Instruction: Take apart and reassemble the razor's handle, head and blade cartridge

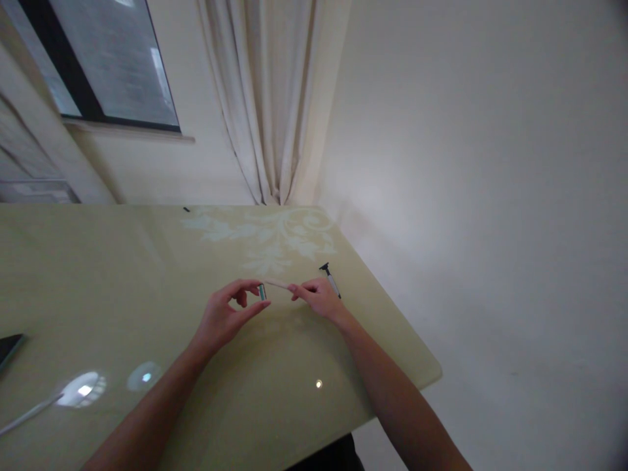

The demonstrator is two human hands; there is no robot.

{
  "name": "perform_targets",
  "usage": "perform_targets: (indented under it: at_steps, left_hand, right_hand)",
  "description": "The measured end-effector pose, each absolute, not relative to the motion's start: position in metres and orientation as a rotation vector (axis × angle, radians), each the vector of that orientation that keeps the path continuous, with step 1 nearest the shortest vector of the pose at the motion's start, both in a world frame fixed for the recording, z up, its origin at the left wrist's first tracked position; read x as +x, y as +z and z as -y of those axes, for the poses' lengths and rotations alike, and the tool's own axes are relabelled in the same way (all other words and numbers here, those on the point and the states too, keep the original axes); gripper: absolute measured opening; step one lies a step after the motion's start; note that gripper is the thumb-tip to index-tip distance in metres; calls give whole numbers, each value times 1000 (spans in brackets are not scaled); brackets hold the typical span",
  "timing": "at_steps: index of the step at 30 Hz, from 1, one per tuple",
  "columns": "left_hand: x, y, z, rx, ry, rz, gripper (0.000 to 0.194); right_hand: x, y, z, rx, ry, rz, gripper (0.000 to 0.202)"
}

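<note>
Between the thumb and index fingertip of my left hand (pixel 234 306) is a small razor cartridge (pixel 262 292), stood on end, with a dark edge and a blue-green strip. My right hand (pixel 316 296) pinches a thin pale stick (pixel 277 284), whose far tip points left and reaches the upper end of the cartridge. Whether the tip touches it I cannot tell. Just beyond my right hand lies a razor handle (pixel 333 283) with a black T-shaped top and a silver-grey grip, its near part beside my wrist. Both hands are just above the glossy table.
The pale green table (pixel 122 275) has its right edge near a white wall (pixel 466 196). A small black piece (pixel 186 209) lies at the far edge. At the left are a dark flat object (pixel 10 347) and a white cable (pixel 32 412). Curtains (pixel 269 98) hang behind.
</note>
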State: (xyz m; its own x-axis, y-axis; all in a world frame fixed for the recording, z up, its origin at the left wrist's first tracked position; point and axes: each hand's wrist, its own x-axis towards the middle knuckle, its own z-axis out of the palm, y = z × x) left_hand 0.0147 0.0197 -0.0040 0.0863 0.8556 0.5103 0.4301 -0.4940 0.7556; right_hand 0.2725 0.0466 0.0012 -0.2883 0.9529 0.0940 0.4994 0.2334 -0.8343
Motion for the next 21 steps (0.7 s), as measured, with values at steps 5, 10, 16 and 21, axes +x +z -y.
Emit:
perform_targets:
  at_steps: [5, 10, 16, 21]
  left_hand:
    - [16, -4, -21, 1947, 1408, -1264, 35]
    - [15, -5, -23, 1919, 1388, -1261, 34]
    - [13, -6, -24, 1905, 1400, -1256, 34]
    - [13, -6, -24, 1894, 1409, -1271, 35]
  right_hand:
    - [272, 2, -46, -1255, 1087, 1930, 66]
    - [274, 4, -46, -1294, 1023, 1943, 67]
    - [275, 6, -47, -1322, 1033, 1929, 66]
    - [275, 6, -46, -1240, 1144, 1963, 66]
